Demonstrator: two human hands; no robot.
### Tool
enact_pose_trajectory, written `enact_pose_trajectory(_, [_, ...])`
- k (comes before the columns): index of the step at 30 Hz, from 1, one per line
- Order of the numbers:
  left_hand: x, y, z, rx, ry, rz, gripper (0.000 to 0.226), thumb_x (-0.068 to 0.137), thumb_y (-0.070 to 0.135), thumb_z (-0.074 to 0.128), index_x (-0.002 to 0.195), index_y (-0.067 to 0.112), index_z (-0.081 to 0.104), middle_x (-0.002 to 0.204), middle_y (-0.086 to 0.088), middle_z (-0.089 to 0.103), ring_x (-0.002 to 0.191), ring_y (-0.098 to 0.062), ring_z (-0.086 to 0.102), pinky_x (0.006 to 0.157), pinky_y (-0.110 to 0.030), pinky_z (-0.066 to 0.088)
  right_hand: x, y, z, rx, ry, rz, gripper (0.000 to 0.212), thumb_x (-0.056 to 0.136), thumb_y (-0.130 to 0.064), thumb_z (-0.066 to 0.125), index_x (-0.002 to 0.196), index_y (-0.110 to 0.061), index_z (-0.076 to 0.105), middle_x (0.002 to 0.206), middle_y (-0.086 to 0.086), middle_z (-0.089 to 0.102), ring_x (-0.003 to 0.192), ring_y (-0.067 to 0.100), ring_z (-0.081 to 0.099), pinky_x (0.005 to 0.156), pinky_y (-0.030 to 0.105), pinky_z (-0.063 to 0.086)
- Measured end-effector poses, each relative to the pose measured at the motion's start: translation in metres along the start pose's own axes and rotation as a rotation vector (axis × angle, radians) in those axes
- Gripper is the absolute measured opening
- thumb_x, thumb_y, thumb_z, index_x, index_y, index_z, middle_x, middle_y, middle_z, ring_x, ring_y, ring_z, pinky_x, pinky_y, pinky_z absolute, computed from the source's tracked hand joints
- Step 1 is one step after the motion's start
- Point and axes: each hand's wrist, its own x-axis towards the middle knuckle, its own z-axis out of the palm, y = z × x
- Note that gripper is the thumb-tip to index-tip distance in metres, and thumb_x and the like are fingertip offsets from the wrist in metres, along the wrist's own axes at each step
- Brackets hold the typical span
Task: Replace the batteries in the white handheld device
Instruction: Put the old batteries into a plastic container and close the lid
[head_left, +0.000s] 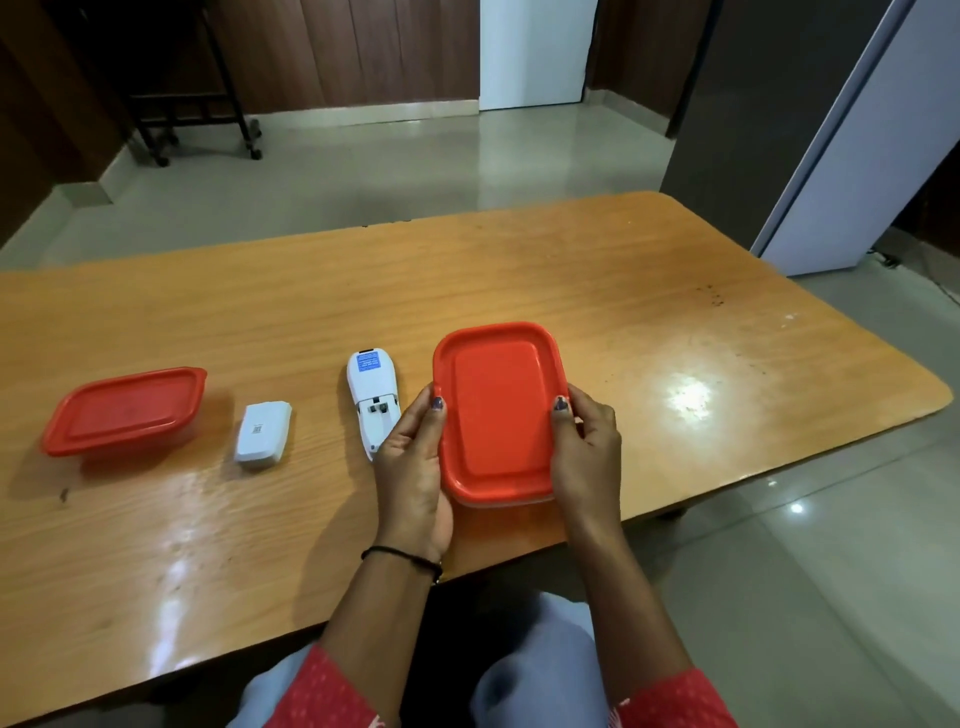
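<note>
left hand (410, 467) gripping red-lidded box (498, 410), white device (373, 384) just beside it

Count on table (675, 270): red-lidded containers, 2 (left container (124, 410), right container (498, 410)). White handheld device (373, 395), 1. White cover piece (262, 431), 1. Hands, 2 (left hand (415, 467), right hand (587, 452)).
</note>
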Motion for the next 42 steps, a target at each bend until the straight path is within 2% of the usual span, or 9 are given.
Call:
enact_pose_trajectory(7, [-0.003,0.005,-0.004,0.013,-0.022,0.061,0.017,0.087,0.011,0.062,0.099,0.021,0.070,0.121,0.000,0.065,0.115,-0.014,0.060,0.104,-0.044,0.044,-0.009,0.009,-0.004,0.174,-0.194,-0.013,0.039,0.097,-0.039,0.034,0.135,-0.034,0.042,0.121,-0.008,0.055,0.102,0.007,0.059,0.072,0.022,0.058])
enact_pose_trajectory(11, [-0.007,-0.001,-0.004,0.234,-0.094,0.051,0.026,0.094,0.037,0.049,0.115,0.027,0.062,0.130,0.000,0.060,0.119,-0.014,0.056,0.103,-0.040,0.044,-0.010,0.010,-0.002,0.183,-0.174,-0.059,0.037,0.097,-0.039,0.033,0.133,-0.036,0.042,0.116,-0.015,0.056,0.103,0.006,0.059,0.076,0.027,0.057])
enact_pose_trajectory(14, [-0.013,0.001,-0.002,0.395,-0.190,0.131,0.044,0.095,0.043,0.039,0.134,0.025,0.047,0.127,0.014,0.057,0.110,0.006,0.053,0.089,-0.014,0.046,-0.009,0.012,-0.002,0.226,-0.162,-0.037,0.037,0.098,-0.037,0.035,0.134,-0.032,0.043,0.116,-0.014,0.057,0.102,0.006,0.060,0.073,0.024,0.057])
enact_pose_trajectory(17, [-0.015,0.007,-0.002,0.354,-0.203,0.162,0.042,0.095,0.036,0.042,0.134,0.023,0.047,0.123,0.015,0.059,0.106,0.008,0.057,0.090,-0.019,0.050,-0.013,0.010,-0.004,0.208,-0.165,-0.085,0.041,0.096,-0.042,0.031,0.134,-0.031,0.043,0.119,-0.011,0.058,0.098,0.002,0.062,0.071,0.020,0.056])
enact_pose_trajectory(20, [-0.017,0.008,0.000,0.281,-0.219,0.154,0.031,0.096,0.032,0.042,0.126,0.033,0.048,0.106,0.023,0.061,0.090,0.013,0.063,0.071,-0.014,0.053,-0.020,0.008,-0.001,0.087,-0.130,-0.182,0.050,0.091,-0.050,0.025,0.130,-0.029,0.048,0.101,-0.014,0.065,0.080,0.003,0.067,0.063,0.020,0.057])
enact_pose_trajectory(26, [-0.022,0.004,0.003,0.333,-0.215,0.209,0.027,0.097,0.032,0.039,0.121,0.045,0.040,0.110,0.034,0.049,0.099,0.016,0.056,0.073,-0.009,0.049,-0.016,0.008,-0.004,-0.056,-0.097,-0.185,0.046,0.096,-0.044,0.022,0.104,-0.015,0.057,0.073,-0.004,0.062,0.050,-0.001,0.059,0.043,0.013,0.045])
enact_pose_trajectory(32, [-0.007,0.035,0.002,0.469,-0.188,0.214,0.060,0.076,0.076,0.041,0.120,0.038,0.057,0.122,0.012,0.062,0.115,-0.008,0.056,0.100,-0.042,0.045,-0.028,0.010,-0.011,-0.160,-0.195,-0.341,0.050,0.095,-0.044,0.024,0.115,-0.011,0.056,0.056,-0.006,0.052,0.040,0.001,0.050,0.038,0.011,0.035])
enact_pose_trajectory(37, [-0.016,0.052,0.007,0.460,-0.171,0.238,0.045,0.078,0.066,0.048,0.056,0.026,0.050,0.058,0.000,0.039,0.057,-0.020,0.038,0.058,-0.035,0.035,-0.036,-0.002,-0.010,-0.032,-0.260,-0.272,0.061,0.079,-0.071,0.025,0.087,-0.020,0.059,0.052,-0.011,0.057,0.042,0.001,0.049,0.043,0.015,0.040])
enact_pose_trajectory(42, [-0.031,0.047,0.009,0.459,-0.220,0.267,0.044,0.087,0.050,0.051,0.050,0.026,0.049,0.051,0.007,0.034,0.052,-0.014,0.030,0.054,-0.033,0.030,-0.012,-0.034,-0.010,-0.077,-0.274,-0.138,0.069,0.072,-0.084,0.022,0.050,-0.020,0.032,0.045,-0.003,0.034,0.039,0.013,0.031,0.047,0.026,0.029])
